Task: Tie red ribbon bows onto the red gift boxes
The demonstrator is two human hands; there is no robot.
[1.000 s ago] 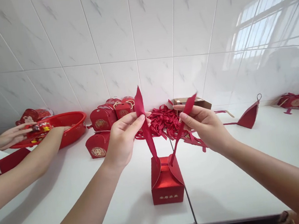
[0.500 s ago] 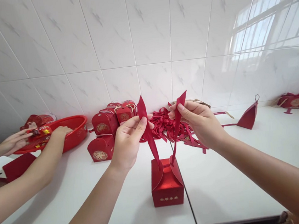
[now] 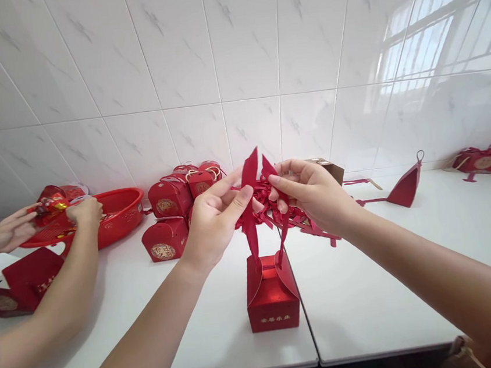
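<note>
A small red gift box (image 3: 273, 307) with gold characters stands upright on the white table in front of me. A red ribbon (image 3: 253, 243) passes through the top of its curved flaps, and its two ends rise from there. My left hand (image 3: 219, 210) pinches one end between thumb and fingers. The other end is pinched by my right hand (image 3: 312, 191), close beside the left. Both tips stick up above my fingers, slightly apart. Behind my hands lies a heap of loose red ribbons (image 3: 295, 217), partly hidden.
At left, a co-worker's hands (image 3: 85, 211) hold wrapped sweets over a red plastic basket (image 3: 131, 213), near an open red box (image 3: 31, 274). Several finished boxes (image 3: 166, 239) are stacked left of centre. A folded red piece (image 3: 406, 186) and more boxes (image 3: 480, 164) stand right. A seam splits the table.
My hands have come closer together, bringing the two ribbon ends almost side by side above the box. The co-worker's hands have shifted left, with sweets lifted over the basket.
</note>
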